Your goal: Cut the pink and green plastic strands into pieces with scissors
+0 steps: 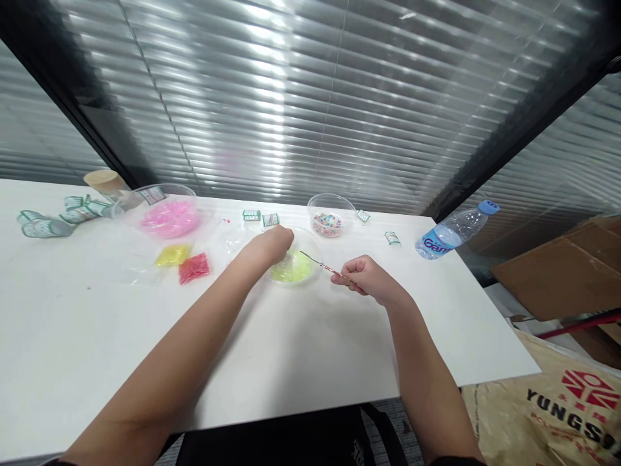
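My right hand is closed around the reddish handles of what look like small scissors, seen almost edge-on. Their thin dark blades point left over a clear round bowl. Yellow-green pieces lie in this bowl. At its left rear rim is my left hand, fingers closed and turned down toward the bowl. What those fingers hold, if anything, is hidden behind the hand. Left of my left forearm lie a red packet and a yellow packet.
Behind stands a clear bowl of multicoloured beads. A larger bowl holds pink material. Small printed sachets are scattered along the back, several heaped at left. A water bottle lies tilted near the table's right edge, beyond which are cardboard boxes.
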The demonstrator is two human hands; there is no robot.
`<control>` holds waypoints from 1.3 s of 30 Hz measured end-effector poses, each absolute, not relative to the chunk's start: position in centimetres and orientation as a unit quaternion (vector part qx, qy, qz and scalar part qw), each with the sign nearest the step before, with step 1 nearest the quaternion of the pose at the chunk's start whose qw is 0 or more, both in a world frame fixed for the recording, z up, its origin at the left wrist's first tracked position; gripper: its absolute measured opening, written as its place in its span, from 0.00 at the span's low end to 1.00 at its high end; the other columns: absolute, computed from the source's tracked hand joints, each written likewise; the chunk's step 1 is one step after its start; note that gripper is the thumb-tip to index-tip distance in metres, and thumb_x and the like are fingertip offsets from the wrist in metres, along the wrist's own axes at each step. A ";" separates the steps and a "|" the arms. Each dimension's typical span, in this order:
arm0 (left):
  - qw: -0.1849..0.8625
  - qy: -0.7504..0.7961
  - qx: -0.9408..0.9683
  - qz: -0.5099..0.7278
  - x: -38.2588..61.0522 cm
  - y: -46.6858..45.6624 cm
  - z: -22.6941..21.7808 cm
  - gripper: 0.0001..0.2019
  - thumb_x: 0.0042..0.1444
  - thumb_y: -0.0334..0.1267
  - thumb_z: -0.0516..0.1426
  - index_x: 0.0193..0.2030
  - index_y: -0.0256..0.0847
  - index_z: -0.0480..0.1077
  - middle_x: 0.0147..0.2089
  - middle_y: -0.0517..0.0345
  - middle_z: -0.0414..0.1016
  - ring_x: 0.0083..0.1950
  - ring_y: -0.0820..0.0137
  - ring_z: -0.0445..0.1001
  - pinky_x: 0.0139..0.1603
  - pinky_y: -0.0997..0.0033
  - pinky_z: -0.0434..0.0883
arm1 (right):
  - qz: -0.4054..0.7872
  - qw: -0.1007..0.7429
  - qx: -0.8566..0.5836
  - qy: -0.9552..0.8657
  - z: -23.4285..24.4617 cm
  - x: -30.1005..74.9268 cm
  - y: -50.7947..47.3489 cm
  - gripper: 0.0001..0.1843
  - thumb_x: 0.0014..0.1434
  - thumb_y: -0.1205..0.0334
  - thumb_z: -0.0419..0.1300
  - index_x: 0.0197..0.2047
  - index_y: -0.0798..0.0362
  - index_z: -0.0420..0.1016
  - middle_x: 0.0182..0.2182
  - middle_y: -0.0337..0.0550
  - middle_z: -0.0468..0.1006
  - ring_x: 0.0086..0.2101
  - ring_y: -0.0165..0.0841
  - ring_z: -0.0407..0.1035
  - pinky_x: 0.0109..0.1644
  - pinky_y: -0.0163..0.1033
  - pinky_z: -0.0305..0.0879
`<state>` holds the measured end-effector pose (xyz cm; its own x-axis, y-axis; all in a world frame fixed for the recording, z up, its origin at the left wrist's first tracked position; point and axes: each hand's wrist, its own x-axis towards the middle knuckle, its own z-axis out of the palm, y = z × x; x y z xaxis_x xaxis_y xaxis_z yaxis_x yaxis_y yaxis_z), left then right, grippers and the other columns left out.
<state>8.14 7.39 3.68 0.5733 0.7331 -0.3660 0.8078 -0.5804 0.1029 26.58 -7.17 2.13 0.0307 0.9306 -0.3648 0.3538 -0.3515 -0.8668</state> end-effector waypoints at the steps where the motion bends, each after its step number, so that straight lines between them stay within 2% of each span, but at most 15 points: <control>1: 0.124 0.443 0.876 -0.142 8.2 7.4 3.5 0.18 0.48 0.21 0.52 0.45 0.34 0.72 0.45 0.42 0.75 0.36 0.62 0.76 0.36 0.66 0.71 | 0.495 0.291 -0.657 -0.489 2.1 26.6 -7.2 0.28 0.48 0.44 0.67 0.18 0.54 0.56 0.18 0.31 0.52 0.22 0.23 0.44 0.27 0.36 0.40; 11: 0.085 0.419 0.895 -0.128 8.4 6.7 2.9 0.14 0.50 0.21 0.51 0.41 0.34 0.71 0.44 0.41 0.74 0.38 0.63 0.76 0.35 0.71 0.69 | 0.497 0.296 -0.651 -0.492 2.1 26.6 -7.2 0.26 0.47 0.45 0.67 0.19 0.53 0.58 0.18 0.31 0.53 0.21 0.23 0.45 0.26 0.36 0.41; 19: 0.091 0.419 0.889 -0.161 8.8 5.0 4.8 0.16 0.49 0.19 0.50 0.41 0.31 0.72 0.42 0.40 0.75 0.39 0.61 0.76 0.37 0.68 0.70 | 0.500 0.302 -0.644 -0.494 2.1 26.6 -7.1 0.28 0.47 0.47 0.67 0.18 0.53 0.54 0.17 0.31 0.52 0.21 0.23 0.45 0.26 0.36 0.39; 25: 0.119 0.421 0.887 -0.147 8.0 5.7 4.9 0.20 0.48 0.19 0.49 0.47 0.36 0.68 0.48 0.45 0.73 0.35 0.66 0.74 0.29 0.73 0.65 | 0.495 0.299 -0.649 -0.494 2.1 26.7 -7.2 0.28 0.46 0.45 0.67 0.18 0.53 0.55 0.17 0.31 0.53 0.21 0.23 0.45 0.26 0.35 0.40; 30: 0.156 0.407 0.893 -0.110 7.0 6.7 4.6 0.21 0.49 0.22 0.49 0.48 0.42 0.67 0.47 0.51 0.73 0.34 0.69 0.72 0.28 0.74 0.61 | 0.497 0.299 -0.650 -0.492 2.1 26.6 -7.1 0.29 0.47 0.43 0.67 0.18 0.53 0.55 0.17 0.31 0.53 0.21 0.23 0.45 0.26 0.36 0.39; 34: 0.166 0.384 0.905 -0.075 6.8 6.6 5.3 0.16 0.48 0.22 0.50 0.41 0.40 0.70 0.42 0.52 0.73 0.31 0.70 0.68 0.27 0.73 0.59 | 0.496 0.298 -0.651 -0.491 2.0 26.7 -7.1 0.29 0.46 0.43 0.67 0.18 0.53 0.55 0.17 0.31 0.53 0.20 0.23 0.45 0.25 0.36 0.39; 39: 0.170 0.373 0.910 -0.064 6.8 6.4 5.8 0.09 0.45 0.23 0.51 0.31 0.39 0.68 0.36 0.53 0.70 0.24 0.75 0.58 0.26 0.71 0.56 | 0.495 0.302 -0.649 -0.493 1.8 26.8 -7.1 0.29 0.46 0.43 0.67 0.18 0.53 0.54 0.17 0.31 0.53 0.20 0.22 0.45 0.25 0.36 0.39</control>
